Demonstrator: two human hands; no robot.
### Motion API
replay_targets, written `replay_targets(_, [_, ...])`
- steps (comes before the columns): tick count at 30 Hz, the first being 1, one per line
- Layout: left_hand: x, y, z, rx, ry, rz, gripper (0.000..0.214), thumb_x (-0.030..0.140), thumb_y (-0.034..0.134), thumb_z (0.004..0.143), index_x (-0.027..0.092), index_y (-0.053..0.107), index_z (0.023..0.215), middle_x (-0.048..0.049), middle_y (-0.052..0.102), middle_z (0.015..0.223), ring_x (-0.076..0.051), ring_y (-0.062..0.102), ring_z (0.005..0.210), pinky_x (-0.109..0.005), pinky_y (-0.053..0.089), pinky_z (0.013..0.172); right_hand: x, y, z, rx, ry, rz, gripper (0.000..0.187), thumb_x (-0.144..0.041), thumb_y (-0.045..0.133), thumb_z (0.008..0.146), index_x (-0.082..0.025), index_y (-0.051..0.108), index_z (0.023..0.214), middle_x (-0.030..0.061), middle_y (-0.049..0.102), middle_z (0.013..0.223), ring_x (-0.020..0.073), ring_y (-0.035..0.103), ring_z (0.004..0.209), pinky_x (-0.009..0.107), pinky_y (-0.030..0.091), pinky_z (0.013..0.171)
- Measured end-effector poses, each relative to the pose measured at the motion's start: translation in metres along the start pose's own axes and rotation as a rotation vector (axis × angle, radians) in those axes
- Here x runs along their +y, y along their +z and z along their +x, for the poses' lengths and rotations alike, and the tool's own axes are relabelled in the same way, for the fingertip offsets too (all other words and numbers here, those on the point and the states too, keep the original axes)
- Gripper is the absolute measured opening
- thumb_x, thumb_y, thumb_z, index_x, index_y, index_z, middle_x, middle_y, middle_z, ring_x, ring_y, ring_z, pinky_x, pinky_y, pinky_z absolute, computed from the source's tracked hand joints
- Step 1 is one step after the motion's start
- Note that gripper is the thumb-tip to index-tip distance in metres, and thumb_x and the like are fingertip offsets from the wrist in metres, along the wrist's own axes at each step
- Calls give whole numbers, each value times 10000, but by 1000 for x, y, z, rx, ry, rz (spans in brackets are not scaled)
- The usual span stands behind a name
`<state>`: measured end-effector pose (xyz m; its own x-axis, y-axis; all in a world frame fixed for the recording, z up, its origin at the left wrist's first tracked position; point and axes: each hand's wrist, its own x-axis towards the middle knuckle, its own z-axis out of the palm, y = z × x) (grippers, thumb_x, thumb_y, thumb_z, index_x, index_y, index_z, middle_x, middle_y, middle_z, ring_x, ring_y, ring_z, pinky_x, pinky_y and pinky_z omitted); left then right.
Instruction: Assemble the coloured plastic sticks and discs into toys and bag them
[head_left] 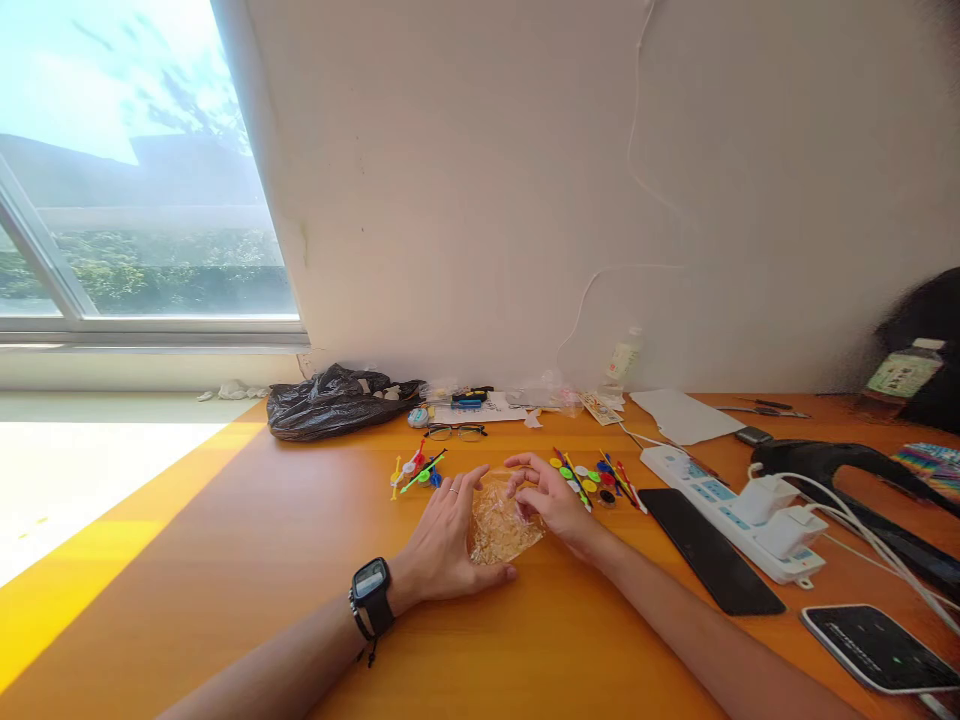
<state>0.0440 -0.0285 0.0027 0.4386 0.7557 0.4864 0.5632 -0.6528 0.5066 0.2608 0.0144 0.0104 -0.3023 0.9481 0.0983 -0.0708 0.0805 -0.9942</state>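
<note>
A clear plastic bag (504, 530) of small, pale crumpled-looking bits lies in front of me on the wooden table. My left hand (450, 530) wraps the bag's left side, its fingers along the upper left edge and its thumb stretched below. Over the upper right of the bag, my right hand (551, 500) bends its fingers and thumb together on the plastic; the exact pinch is partly hidden. Colourful plastic sticks and discs lie in two groups: one pile (418, 470) beyond my left hand, another pile (596, 478) beyond my right.
Glasses (456, 432) lie behind the piles, with a black plastic bag (330, 405) at the back left. On the right are a white power strip (712, 500) with plugs and cables, a black phone (709, 550), and a lit device (881, 648). A bottle (622, 358) stands by the wall.
</note>
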Motion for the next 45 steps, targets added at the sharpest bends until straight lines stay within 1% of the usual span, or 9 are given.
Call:
replay_targets(7, [4,-5,1,44,22,-21,1033,548,846,707,253,342,1560,-175,560,1403,-399,570,1266,-580,457,1081,-16,-4,-3,-1,65,145,452,-230,707,690,-221,600,1130,-30,667,829,121,554,601,256,455,586])
replay_targets(10, [4,-6,2,43,27,-25,1006,540,826,735,265,334,1569,-173,560,1405,-403,572,1263,-587,457,1073,-22,-6,-4,15,41,173,459,-260,740,700,-219,606,1137,-17,682,842,115,537,610,255,443,602])
replay_targets(16, [4,-7,1,67,23,44,960,519,794,760,256,312,1548,-165,559,1379,-382,569,1225,-571,459,1046,-20,-10,1,-15,-71,18,491,-276,828,700,-214,608,1135,-24,646,852,111,543,633,239,416,569])
replay_targets(21, [8,-8,0,24,35,130,942,516,772,759,269,313,1543,-160,568,1380,-388,562,1193,-581,440,1030,-14,-12,3,-119,-43,-20,621,-357,900,708,-230,565,1215,-37,639,848,112,570,607,240,447,543])
replay_targets(23, [8,-8,0,14,41,151,959,499,773,747,276,303,1553,-156,565,1391,-391,559,1192,-580,434,1030,-12,-14,5,-120,-30,-34,662,-375,918,693,-226,556,1226,-52,628,807,111,567,581,239,453,527])
replay_targets(27, [6,-5,0,31,40,189,989,416,776,710,288,292,1563,-148,559,1417,-399,550,1216,-584,421,1043,-6,-19,9,-91,-36,-53,637,-415,915,709,-217,558,1198,-61,628,772,106,559,549,237,452,507])
replay_targets(34, [10,-9,2,-14,41,172,950,345,742,700,279,329,1553,-142,551,1461,-394,551,1242,-569,418,1053,10,-22,9,-226,51,-71,748,-420,954,693,-235,541,1288,-27,679,871,119,623,611,240,490,570])
replay_targets(38, [14,-10,2,-12,66,135,974,314,728,696,296,305,1573,-130,549,1473,-379,549,1262,-553,409,1073,14,-18,5,-228,71,-67,783,-420,976,660,-250,548,1293,-37,670,843,146,653,693,245,517,612])
replay_targets(45, [14,-11,1,-45,111,122,959,328,732,712,282,310,1573,-131,554,1472,-378,548,1284,-541,399,1101,7,-13,2,-267,4,-100,836,-352,980,675,-234,510,1357,-49,666,839,150,668,774,269,521,747])
